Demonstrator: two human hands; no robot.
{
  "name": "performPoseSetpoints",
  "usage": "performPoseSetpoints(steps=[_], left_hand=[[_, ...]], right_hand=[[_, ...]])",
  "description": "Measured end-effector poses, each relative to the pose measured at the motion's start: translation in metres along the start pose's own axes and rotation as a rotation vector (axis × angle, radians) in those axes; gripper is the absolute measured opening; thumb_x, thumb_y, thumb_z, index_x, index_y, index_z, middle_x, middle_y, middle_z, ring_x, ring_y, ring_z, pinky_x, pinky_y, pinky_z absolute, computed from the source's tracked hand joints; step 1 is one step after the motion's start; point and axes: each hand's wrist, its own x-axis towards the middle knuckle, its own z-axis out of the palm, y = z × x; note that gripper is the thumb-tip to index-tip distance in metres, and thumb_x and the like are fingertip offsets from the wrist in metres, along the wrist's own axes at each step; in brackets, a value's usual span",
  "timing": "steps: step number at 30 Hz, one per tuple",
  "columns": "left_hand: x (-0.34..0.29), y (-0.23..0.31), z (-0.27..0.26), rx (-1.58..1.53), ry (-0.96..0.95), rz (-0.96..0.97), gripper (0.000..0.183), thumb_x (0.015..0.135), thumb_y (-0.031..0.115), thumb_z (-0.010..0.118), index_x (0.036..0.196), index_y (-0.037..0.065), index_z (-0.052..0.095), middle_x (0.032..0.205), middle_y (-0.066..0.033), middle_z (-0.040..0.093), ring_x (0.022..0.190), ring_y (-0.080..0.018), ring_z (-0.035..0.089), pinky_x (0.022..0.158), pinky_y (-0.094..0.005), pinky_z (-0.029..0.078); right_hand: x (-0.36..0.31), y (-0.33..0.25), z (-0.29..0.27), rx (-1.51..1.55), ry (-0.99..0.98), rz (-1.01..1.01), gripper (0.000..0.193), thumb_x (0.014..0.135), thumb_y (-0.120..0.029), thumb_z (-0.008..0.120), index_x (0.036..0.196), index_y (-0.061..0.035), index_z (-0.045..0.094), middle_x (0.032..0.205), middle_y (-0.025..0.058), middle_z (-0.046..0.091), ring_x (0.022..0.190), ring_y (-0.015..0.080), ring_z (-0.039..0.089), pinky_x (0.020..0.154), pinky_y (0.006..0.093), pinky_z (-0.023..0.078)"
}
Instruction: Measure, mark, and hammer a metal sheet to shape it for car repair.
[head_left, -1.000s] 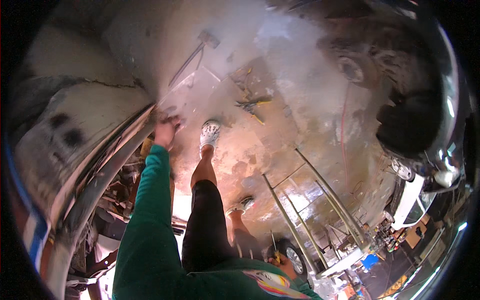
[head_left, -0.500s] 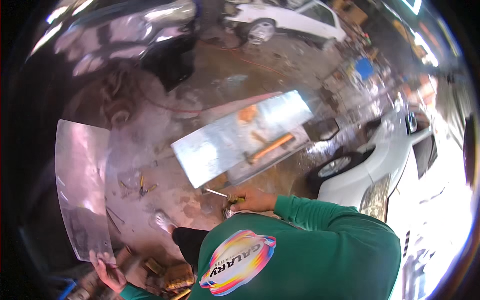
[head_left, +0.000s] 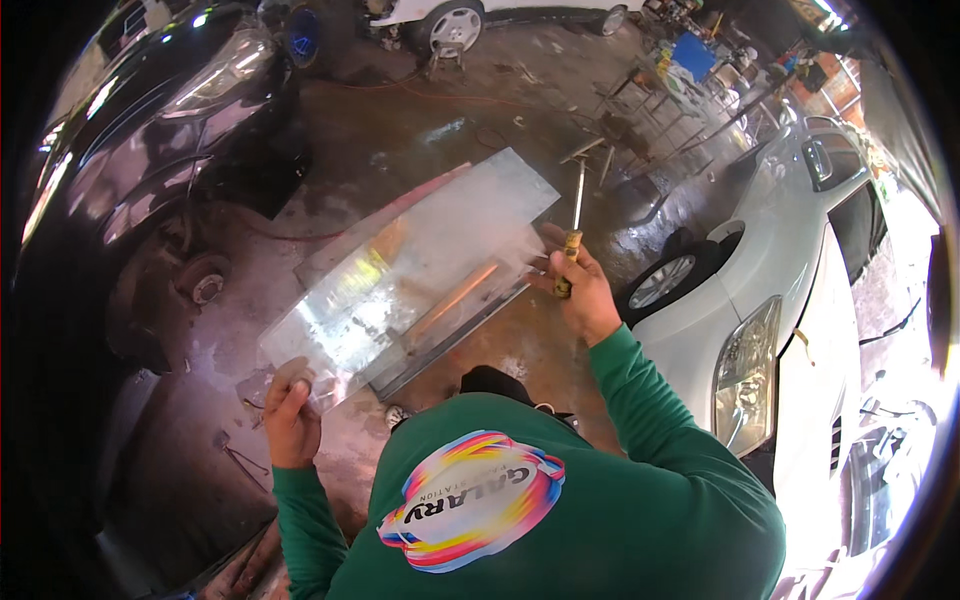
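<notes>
L hand pinching clear sheet's near-left corner; R hand wrapped round yellow-handled tool, fingers by sheet's right edge. Sheet's picked up, over bench, not set down; what's left, can't tell.

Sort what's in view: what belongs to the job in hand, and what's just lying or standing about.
Seemingly part of the job:
Clear sheet, gripped at its near end by the left hand
Yellow-handled tool, in the right hand

Probably just about:
Dark rod-like item on the floor
Blue item
Black car
Silver car
White car
</notes>
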Motion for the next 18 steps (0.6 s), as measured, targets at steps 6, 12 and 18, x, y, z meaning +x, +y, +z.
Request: performPoseSetpoints(steps=[6,12,18], left_hand=[[0.074,-0.057,0.095,0.195,-0.173,-0.271,0.044,0.104,0.011,0.074,0.146,0.002,0.066,0.119,-0.0073,0.074,0.107,-0.0279,0.081,0.088,-0.0402,0.068],[0.151,-0.107,0.199,0.81,-0.003,0.001,0.015,0.097,0.003,0.077,0.111,0.0,0.072,0.101,-0.0029,0.073,0.095,-0.0137,0.068,0.09,-0.0307,0.055],[0.211,-0.116,0.242,0.932,0.057,0.17,0.014,0.097,0.005,0.08,0.111,0.002,0.079,0.106,-0.007,0.08,0.096,-0.0176,0.073,0.089,-0.033,0.057]], right_hand=[[0.077,-0.024,-0.118,-0.123,0.036,0.112,0.051,0.108,-0.007,0.067,0.159,-0.0034,0.06,0.132,0.0111,0.076,0.117,0.0216,0.075,0.105,0.0371,0.062],[0.223,-0.051,-0.175,-0.614,-0.044,0.067,0.027,0.097,-0.005,0.077,0.123,0.003,0.074,0.101,0.001,0.072,0.09,0.0111,0.062,0.08,0.0306,0.051],[0.346,-0.052,-0.185,-0.49,-0.157,-0.098,0.025,0.097,-0.006,0.082,0.121,-0.0001,0.076,0.105,0.0023,0.075,0.093,0.014,0.068,0.086,0.0322,0.056]])
